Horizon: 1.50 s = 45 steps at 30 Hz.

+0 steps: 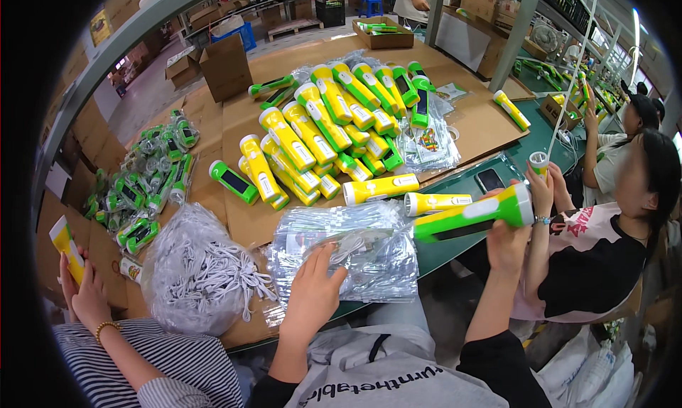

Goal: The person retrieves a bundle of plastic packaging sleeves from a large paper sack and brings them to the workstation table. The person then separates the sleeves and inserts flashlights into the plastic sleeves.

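Surroundings on my remote feed: a brown cardboard box [225,71] stands at the far left of the worktable [469,124]. Beyond it I see a wooden pallet [295,27], a black crate [330,12] and a blue stool [370,7]. To the right I note a dark phone [489,181] lying flat, a grey metal post [513,42], a fan [545,34] and a seated co-worker [593,276].

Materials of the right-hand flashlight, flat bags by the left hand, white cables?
Flashlight: likely molded plastic, slightly glossy; smooth colored shell, soft highlights.
Flat bags: apparently thin clear plastic film, glossy; creases, bright glare.
White cables: probably flexible plastic jackets, fairly matte; bent loops, little shine.
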Tool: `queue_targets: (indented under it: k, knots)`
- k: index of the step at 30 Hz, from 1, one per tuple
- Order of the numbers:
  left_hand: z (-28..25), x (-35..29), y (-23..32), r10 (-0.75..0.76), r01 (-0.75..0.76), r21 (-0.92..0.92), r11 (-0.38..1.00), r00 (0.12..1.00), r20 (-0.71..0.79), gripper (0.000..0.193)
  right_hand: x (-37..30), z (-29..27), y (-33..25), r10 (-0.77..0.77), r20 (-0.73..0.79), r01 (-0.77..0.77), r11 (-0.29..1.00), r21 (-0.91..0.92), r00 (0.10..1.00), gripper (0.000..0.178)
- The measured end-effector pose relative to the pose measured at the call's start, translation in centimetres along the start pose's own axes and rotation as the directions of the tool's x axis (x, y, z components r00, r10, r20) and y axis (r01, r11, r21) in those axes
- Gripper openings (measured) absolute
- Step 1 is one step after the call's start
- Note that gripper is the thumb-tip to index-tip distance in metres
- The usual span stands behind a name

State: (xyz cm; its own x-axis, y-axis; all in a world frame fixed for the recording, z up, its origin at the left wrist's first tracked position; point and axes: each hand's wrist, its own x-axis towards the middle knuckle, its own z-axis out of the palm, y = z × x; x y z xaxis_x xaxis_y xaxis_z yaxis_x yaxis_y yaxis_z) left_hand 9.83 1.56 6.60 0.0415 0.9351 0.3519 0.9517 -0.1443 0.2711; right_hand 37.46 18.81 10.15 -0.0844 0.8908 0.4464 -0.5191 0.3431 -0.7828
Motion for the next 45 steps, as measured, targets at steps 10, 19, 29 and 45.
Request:
queue_targets:
  k: [10,19,29,45]
  knots:
    - [0.8,1.2,-1.0,0.070,-0.064,-0.294,0.954,0.998,0.009,0.019,-4.1,8.3,7.8,0.442,0.469,-0.337,0.894,-0.293,0.765,0.076]
    - [1.9,2.0,-2.5,0.086,-0.102,-0.417,0.903,0.995,-0.055,0.038,-0.5,4.9,8.7,0.418,0.732,0.497,0.544,-0.676,0.538,0.035]
    - [-0.2,3.9,-1.5,0.031,0.021,-0.350,0.937,0.989,0.145,0.060,2.7,3.5,5.1,0.485,0.681,0.547,0.408,-0.731,0.548,0.010]
    - [0.1,2.1,-1.2,0.110,-0.111,0.021,0.994,0.994,0.022,0.038,2.2,3.7,6.3,0.212,0.615,0.348,0.667,-0.659,0.759,0.021]
